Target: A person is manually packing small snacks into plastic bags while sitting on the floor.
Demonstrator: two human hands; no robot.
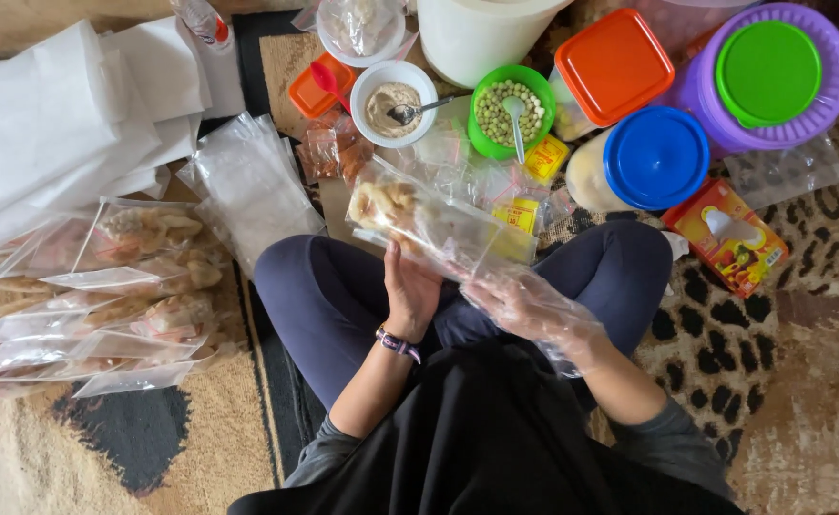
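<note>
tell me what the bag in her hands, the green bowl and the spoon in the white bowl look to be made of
The bag looks like thin clear plastic film: see-through, crinkled, glossy. The green bowl appears to be moulded plastic, given its bright, even colour and smooth sheen. The spoon in the white bowl seems to be metal: silvery and reflective.

Bright even daylight, soft shadows, mild glare on plastic, sharp focus

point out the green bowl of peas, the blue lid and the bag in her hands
green bowl (484,141), head view, left rim
blue lid (657,156), head view, centre of top
clear bag (439,224), head view, middle of the plastic
</note>
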